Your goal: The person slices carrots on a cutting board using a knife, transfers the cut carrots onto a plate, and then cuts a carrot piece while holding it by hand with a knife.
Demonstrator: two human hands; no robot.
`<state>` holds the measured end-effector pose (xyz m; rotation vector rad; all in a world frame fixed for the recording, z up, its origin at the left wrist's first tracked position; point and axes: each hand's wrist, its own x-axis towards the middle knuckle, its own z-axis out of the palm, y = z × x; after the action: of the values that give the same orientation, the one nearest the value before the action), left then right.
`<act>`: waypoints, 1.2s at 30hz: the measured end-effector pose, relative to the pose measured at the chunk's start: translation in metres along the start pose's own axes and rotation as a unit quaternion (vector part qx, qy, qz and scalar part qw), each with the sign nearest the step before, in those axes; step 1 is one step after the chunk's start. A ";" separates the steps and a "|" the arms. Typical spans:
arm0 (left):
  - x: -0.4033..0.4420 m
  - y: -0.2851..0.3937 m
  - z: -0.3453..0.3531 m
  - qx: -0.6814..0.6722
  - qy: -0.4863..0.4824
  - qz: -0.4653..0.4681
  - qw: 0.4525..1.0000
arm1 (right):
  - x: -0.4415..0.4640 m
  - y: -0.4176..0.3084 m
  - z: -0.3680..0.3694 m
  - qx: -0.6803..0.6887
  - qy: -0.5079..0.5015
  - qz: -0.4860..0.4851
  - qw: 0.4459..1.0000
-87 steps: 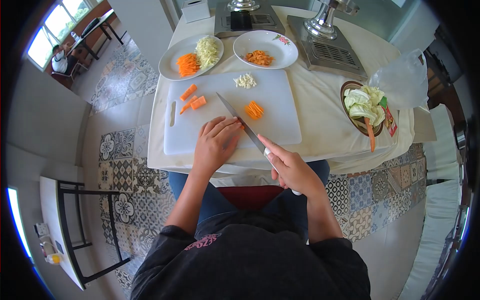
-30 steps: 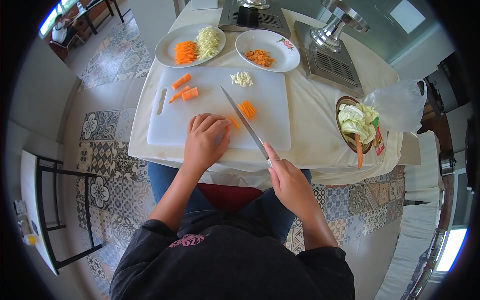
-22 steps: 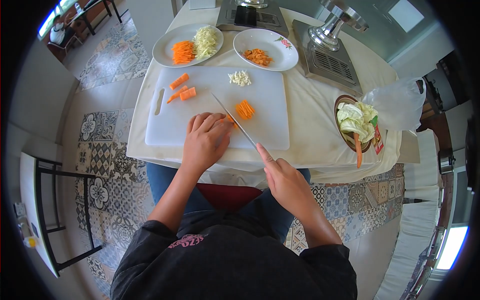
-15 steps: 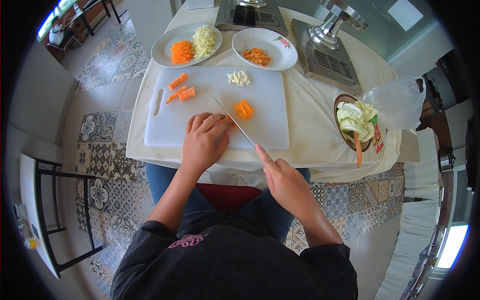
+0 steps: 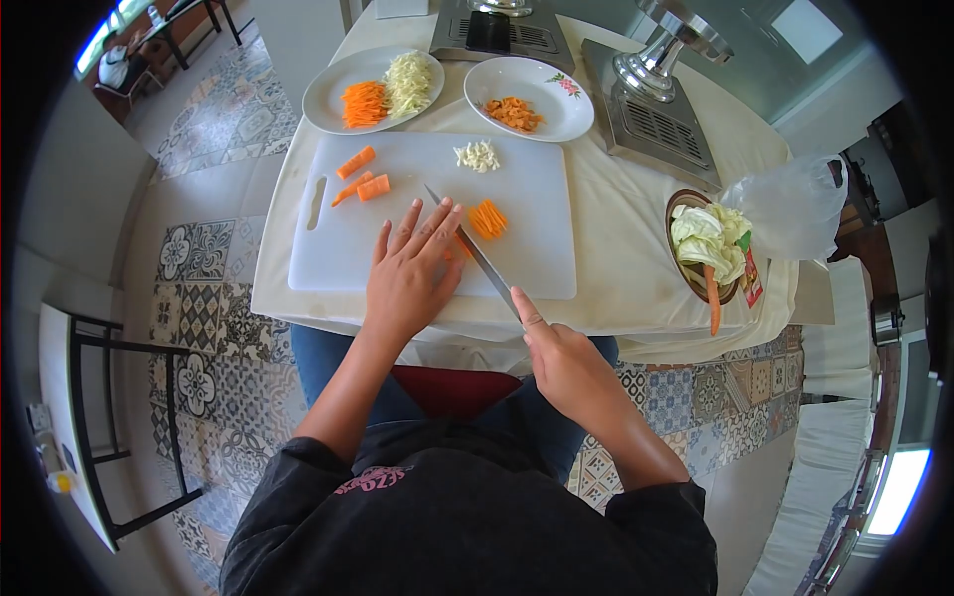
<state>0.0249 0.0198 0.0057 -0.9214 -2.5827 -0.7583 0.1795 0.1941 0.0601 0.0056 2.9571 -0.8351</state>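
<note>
My right hand [image 5: 566,363] grips a knife [image 5: 482,260] whose blade slants up and left across the white cutting board [image 5: 333,258]. Flat beside the blade lies my left hand [image 5: 407,278], fingers stretched out and partly spread. A bit of carrot [image 5: 459,248] shows between that hand and the knife, mostly hidden. Right of the blade sits a small pile of carrot strips [image 5: 488,219]. Carrot chunks [image 5: 374,187] lie at the board's upper left. Finely chopped white pieces [image 5: 477,156] are heaped near its far edge.
Behind the board stand a plate [image 5: 323,99] with shredded carrot and pale green shreds, and a flowered plate [image 5: 542,79] with orange bits. At right are a brown bowl [image 5: 672,214] of cabbage leaves, a plastic bag [image 5: 790,209] and a metal stove [image 5: 656,129]. A person sits far left.
My left hand's fingers have straightened from a curled hold and reach farther forward along the blade. The knife blade has tilted, showing more of its flat side.
</note>
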 end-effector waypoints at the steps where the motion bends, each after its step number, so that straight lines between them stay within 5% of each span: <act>1: 0.000 0.000 0.001 0.009 -0.010 -0.003 1.000 | 0.000 -0.001 -0.001 0.003 -0.003 0.001 1.000; 20: -0.007 -0.011 -0.005 -0.005 0.000 -0.021 1.000 | -0.005 -0.021 0.026 -0.239 -0.005 -0.016 0.971; 25: -0.012 -0.013 0.000 -0.069 0.068 0.024 0.995 | -0.002 -0.012 0.016 -0.161 0.008 -0.024 0.987; 29: -0.016 -0.016 -0.001 -0.069 0.035 0.084 0.993 | 0.004 0.002 0.008 -0.009 0.014 -0.028 0.999; 36: -0.013 -0.011 0.000 -0.027 0.019 0.106 0.994 | 0.001 0.011 -0.002 0.022 0.038 -0.039 0.998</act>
<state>0.0276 0.0057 -0.0039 -1.1641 -2.3937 -0.7808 0.1790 0.2041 0.0561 -0.0781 3.0267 -0.9311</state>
